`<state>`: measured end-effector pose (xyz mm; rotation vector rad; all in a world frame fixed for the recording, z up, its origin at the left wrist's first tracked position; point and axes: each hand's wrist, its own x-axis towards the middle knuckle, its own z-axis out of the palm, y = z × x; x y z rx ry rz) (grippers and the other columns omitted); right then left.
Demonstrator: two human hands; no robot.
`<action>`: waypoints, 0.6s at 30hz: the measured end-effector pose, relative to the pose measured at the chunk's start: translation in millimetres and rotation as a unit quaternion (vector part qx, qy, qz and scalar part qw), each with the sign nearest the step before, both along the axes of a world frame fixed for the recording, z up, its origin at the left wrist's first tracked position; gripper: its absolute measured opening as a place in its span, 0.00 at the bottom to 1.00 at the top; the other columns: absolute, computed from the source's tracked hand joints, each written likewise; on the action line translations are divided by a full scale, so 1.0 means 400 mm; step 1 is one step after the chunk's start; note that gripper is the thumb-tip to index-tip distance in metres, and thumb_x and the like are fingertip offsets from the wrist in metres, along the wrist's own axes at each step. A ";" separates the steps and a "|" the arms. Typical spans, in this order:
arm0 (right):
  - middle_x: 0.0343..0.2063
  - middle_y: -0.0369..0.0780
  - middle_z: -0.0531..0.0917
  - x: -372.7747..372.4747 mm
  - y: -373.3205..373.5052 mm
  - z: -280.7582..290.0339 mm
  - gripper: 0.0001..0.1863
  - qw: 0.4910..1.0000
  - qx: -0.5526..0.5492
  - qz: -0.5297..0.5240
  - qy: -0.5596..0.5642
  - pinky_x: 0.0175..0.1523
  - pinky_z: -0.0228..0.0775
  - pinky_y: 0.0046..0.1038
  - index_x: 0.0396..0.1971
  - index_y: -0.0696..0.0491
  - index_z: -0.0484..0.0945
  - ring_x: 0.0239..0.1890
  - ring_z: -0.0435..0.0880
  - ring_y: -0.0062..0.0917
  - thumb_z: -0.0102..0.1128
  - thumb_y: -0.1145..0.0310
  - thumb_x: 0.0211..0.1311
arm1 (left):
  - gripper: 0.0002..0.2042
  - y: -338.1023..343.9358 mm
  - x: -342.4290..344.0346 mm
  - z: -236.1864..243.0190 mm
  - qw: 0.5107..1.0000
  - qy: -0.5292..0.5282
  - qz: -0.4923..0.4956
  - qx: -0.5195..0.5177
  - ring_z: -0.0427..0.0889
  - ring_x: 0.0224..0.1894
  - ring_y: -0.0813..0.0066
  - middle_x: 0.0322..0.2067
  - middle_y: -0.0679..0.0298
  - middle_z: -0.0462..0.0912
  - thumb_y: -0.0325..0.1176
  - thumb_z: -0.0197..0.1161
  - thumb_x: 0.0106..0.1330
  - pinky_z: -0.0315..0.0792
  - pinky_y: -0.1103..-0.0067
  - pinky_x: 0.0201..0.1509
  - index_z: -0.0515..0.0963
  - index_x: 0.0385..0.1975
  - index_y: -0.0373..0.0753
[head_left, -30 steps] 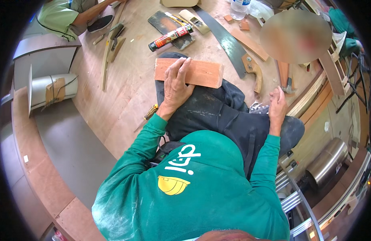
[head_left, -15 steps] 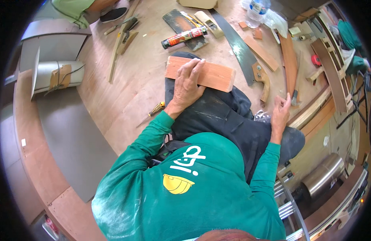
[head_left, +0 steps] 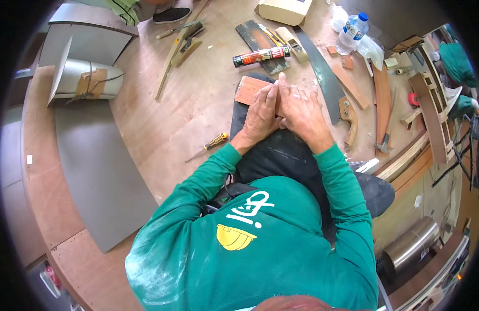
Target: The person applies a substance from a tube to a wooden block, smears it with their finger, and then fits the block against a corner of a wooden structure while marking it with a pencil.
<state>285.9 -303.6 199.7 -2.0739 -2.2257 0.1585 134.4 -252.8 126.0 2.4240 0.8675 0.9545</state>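
A reddish-brown wooden block [head_left: 245, 92] lies across my raised knee in dark trousers. My left hand [head_left: 259, 114] is closed on its middle, fingers over the top. Across the block's right part lies my right hand [head_left: 301, 111], thumb on the near side and fingers reaching over to the far edge; that end of the block is mostly hidden under it. The two hands touch or nearly touch. Just beyond the knee, a printed cylindrical tube [head_left: 261, 56] rests on a dark flat board [head_left: 247, 32]. Left of my left forearm is a yellow-handled screwdriver [head_left: 216, 141] on the floor.
To the right lie a handsaw [head_left: 322, 72], wood strips [head_left: 351, 85], a hammer [head_left: 384, 142] and a red tape measure [head_left: 413, 99]. A water bottle [head_left: 352, 33] stands behind them. A wooden hand plane [head_left: 291, 44] is ahead. Another person's shoe [head_left: 171, 15] shows far left.
My right hand has moved left from beside my right knee onto the block. The left hand keeps its hold. The whole view has shifted slightly.
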 end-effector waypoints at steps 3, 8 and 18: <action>0.53 0.48 0.84 0.000 0.022 0.011 0.57 0.999 -0.032 0.009 0.014 0.67 0.63 0.67 0.78 0.61 0.54 0.60 0.84 0.40 0.79 0.64 0.50 | 0.52 0.001 -0.016 -0.003 1.000 -0.012 -0.005 -0.014 0.74 0.66 0.44 0.63 0.46 0.72 0.24 0.78 0.45 0.70 0.59 0.71 0.58 0.76 0.34; 0.54 0.51 0.83 0.058 -0.021 -0.041 0.56 0.996 0.045 0.025 0.073 0.68 0.66 0.63 0.79 0.61 0.54 0.58 0.85 0.43 0.77 0.59 0.54 | 0.49 -0.007 -0.009 0.045 1.000 0.002 -0.019 0.014 0.73 0.66 0.45 0.64 0.47 0.72 0.25 0.78 0.47 0.69 0.58 0.71 0.62 0.75 0.35; 0.52 0.46 0.87 0.482 -0.438 0.040 0.51 0.724 0.007 -0.391 0.569 0.59 0.79 0.33 0.74 0.64 0.62 0.54 0.87 0.28 0.76 0.48 0.63 | 0.39 0.109 -0.236 0.010 0.982 0.023 0.189 0.006 0.70 0.69 0.49 0.63 0.45 0.71 0.38 0.75 0.68 0.64 0.59 0.74 0.63 0.74 0.32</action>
